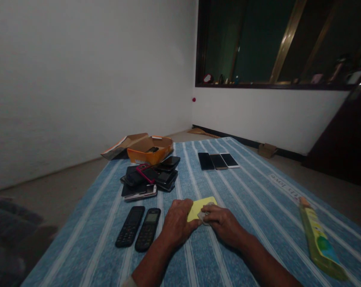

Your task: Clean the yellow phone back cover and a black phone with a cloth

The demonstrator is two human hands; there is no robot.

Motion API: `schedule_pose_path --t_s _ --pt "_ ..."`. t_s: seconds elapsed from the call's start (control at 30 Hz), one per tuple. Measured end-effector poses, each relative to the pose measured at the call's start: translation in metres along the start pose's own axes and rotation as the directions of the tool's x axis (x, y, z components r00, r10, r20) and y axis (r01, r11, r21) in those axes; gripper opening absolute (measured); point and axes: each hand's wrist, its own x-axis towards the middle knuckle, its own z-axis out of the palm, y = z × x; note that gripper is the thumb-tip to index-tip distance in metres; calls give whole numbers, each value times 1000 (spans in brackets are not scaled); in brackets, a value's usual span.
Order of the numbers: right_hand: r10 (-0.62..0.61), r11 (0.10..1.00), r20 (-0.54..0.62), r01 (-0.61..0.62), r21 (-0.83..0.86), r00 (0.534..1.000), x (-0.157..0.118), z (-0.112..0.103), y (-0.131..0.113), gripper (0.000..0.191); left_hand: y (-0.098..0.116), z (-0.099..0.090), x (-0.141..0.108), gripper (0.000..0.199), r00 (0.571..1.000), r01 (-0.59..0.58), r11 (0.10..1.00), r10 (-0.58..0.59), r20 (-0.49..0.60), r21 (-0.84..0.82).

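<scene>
A flat, pale yellow, phone-sized object [202,203] lies on the striped cloth; whether it is a phone or a case I cannot tell. My left hand [178,221] grips its left edge, fingers and thumb closed around that side. With bunched fingers, my right hand [225,224] presses a crumpled greyish-white cloth [203,217] onto the yellow surface. Just left of my left hand lie two black keypad phones, one [130,227] beside the other [148,230], both face up.
Several dark phones [150,175] are piled before an open orange box [150,154]. Three smartphones [218,161] lie side by side farther back. A bottle of yellow-green liquid [320,243] rests on its side at the right. Blue striped cloth [246,191] covers the table.
</scene>
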Motion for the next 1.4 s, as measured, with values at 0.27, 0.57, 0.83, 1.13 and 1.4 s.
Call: schedule_pose_path --t_s 0.27,0.57,0.83,1.13,1.4 --pt "-41 997 -3 40 -67 999 -3 -2 6 27 3 -6 -1 25 1000 -8 1000 8 6 -22" --pt "-120 989 -33 117 -88 992 1 12 5 28 -2 0 0 35 998 21 1000 -22 -61 -12" --pt "-192 980 14 192 -53 981 6 21 2 73 4 -6 -2 29 999 27 999 -28 -44 -22" --pt "-237 971 -24 237 -27 971 20 31 -21 67 -3 1 1 52 999 27 998 -30 -46 -64" --pt "-128 890 -213 18 -456 969 10 45 -24 27 -3 2 1 46 996 50 998 -53 -76 -39"
